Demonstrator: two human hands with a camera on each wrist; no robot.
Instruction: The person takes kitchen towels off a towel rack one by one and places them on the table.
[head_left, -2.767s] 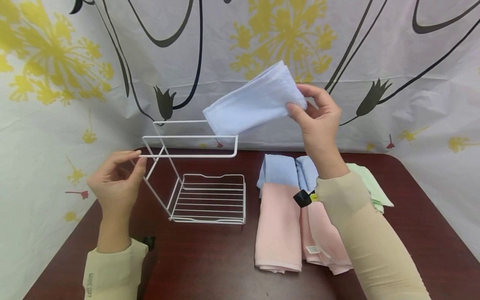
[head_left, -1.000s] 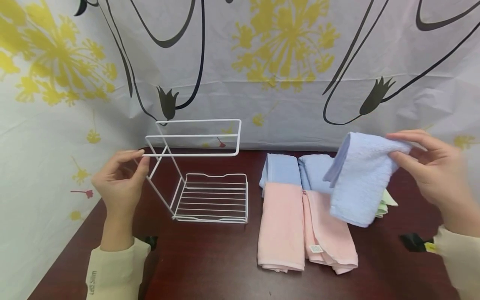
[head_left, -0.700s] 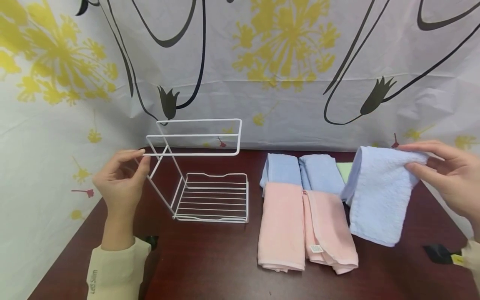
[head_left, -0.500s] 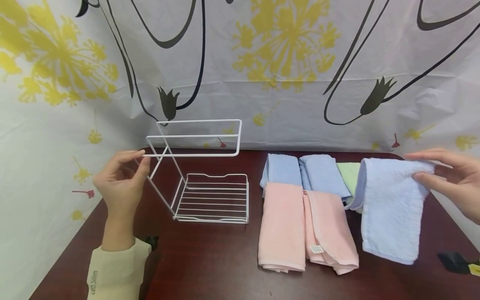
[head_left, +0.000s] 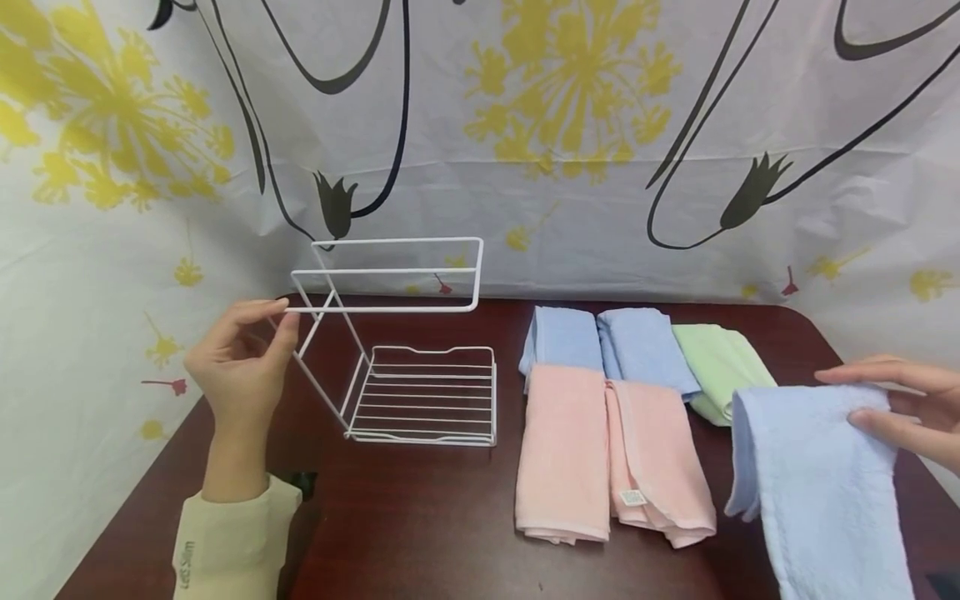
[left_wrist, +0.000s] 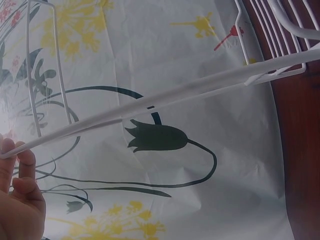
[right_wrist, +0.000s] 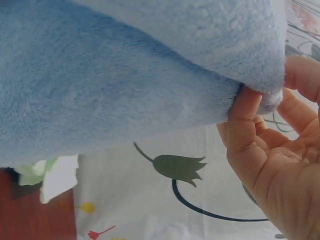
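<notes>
My left hand (head_left: pixel 243 350) pinches the upper left corner of a white wire rack (head_left: pixel 382 310) between thumb and fingers. The rack stands upright on the table, with bare rails on top and a wire basket (head_left: pixel 420 408) at its base. In the left wrist view, the fingertips meet the end of a white rail (left_wrist: pixel 165 100). At the far right, my right hand (head_left: pixel 911 408) pinches the top edge of a folded light blue towel (head_left: pixel 825 492), which hangs down over the table's right side. Up close in the right wrist view, thumb and fingers grip the towel's fuzzy folded edge (right_wrist: pixel 250 75).
Two folded pink towels (head_left: pixel 566 450) lie right of the rack. Behind them are two folded blue towels (head_left: pixel 645 346) and a folded green towel (head_left: pixel 720 362). A patterned curtain (head_left: pixel 570 225) hangs along the back of the dark red table (head_left: pixel 420 517).
My right hand has carried the light blue towel from above the rack to the far right, then lowered it. The towel now hangs down from its pinched edge. The left hand still holds the rack.
</notes>
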